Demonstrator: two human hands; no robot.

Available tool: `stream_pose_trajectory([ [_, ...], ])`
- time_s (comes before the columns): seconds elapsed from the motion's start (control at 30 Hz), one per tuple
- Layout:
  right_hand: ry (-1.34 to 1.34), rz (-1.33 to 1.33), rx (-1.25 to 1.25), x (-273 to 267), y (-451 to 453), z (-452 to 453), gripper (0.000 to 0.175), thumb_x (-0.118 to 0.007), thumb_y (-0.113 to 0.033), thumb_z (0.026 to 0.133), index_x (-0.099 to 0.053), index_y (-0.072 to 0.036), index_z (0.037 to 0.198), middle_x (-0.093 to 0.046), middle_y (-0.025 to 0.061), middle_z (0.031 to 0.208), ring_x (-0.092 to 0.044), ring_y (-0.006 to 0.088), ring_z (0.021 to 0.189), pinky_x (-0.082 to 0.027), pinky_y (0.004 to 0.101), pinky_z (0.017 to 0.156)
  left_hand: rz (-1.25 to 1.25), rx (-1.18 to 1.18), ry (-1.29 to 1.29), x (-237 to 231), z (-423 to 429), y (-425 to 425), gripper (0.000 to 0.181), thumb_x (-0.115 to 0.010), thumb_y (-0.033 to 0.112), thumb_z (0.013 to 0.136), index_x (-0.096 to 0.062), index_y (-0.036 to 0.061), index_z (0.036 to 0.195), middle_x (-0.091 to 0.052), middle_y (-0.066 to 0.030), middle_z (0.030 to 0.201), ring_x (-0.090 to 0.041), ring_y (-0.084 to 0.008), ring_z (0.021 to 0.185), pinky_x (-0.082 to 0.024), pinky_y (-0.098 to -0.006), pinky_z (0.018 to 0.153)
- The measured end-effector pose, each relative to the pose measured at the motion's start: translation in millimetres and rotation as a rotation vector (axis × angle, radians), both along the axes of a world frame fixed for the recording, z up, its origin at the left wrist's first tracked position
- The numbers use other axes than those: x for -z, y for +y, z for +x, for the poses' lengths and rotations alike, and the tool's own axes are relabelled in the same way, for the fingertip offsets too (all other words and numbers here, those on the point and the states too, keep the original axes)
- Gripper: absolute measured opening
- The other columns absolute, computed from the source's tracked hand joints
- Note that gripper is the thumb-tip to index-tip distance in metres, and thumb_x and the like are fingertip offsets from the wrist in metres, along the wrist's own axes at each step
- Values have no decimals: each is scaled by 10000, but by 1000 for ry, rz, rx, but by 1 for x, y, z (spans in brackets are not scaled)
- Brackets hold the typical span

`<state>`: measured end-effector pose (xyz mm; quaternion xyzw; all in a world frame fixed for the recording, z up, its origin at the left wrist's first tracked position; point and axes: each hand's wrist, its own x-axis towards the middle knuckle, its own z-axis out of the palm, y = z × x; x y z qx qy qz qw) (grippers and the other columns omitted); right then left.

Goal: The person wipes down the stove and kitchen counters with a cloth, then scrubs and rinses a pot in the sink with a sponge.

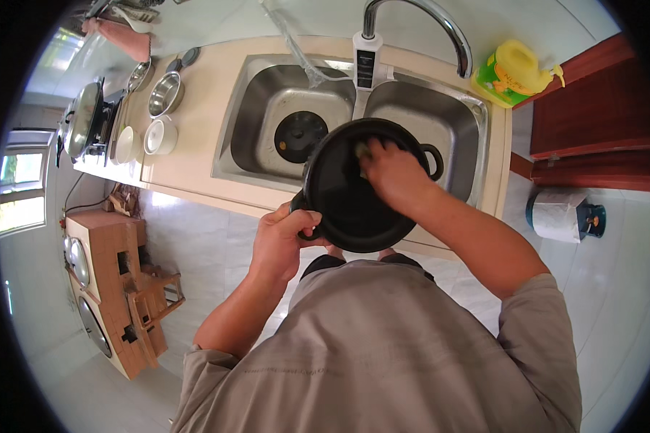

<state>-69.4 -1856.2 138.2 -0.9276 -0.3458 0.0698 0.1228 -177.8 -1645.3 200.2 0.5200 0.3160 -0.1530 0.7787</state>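
Observation:
A black two-handled pot (352, 216) is held tilted over the front of the double sink, its open inside facing up at me. My left hand (284, 235) grips the pot's left loop handle, thumb on top. Inside the pot is my right hand (392, 173), its fingers curled on a small greenish pad (363, 154) against the inner wall; the pad is mostly hidden and blurred. A black round lid (301, 135) with a central knob lies in the left basin (254, 124), an orange-brown spot on it. Part of the right basin (444, 113) shows behind the pot.
A chrome faucet (420, 6) with a white heater body (367, 59) rises behind the sinks. The yellow detergent jug (512, 70) stands at the right corner. To the left are a steel bowl (166, 94), white cups (161, 136) and a lidded wok (81, 122). A gas cylinder (566, 216) lies right.

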Motion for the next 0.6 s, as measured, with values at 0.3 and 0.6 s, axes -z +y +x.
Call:
stream_pose_trajectory([
  [0.3, 94, 258, 132, 0, 20, -4, 308, -658, -110, 790, -667, -18, 1084, -577, 198, 1242, -595, 394, 1094, -516, 468, 933, -100, -53, 13, 8, -5, -2, 163, -609, 9, 787, -527, 1, 648, -509, -49, 724, -610, -203, 698, -650, -524, 716],
  [0.6, 730, 1114, 338, -8, 49, -65, 245, -597, -75, 917, -608, 20, 1143, -640, 121, 1054, -629, 215, 925, -504, 319, 821, -79, -9, -95, 25, -13, 9, 181, -586, 2, 774, -521, 38, 609, -500, -51, 704, -582, -197, 666, -630, -506, 654],
])
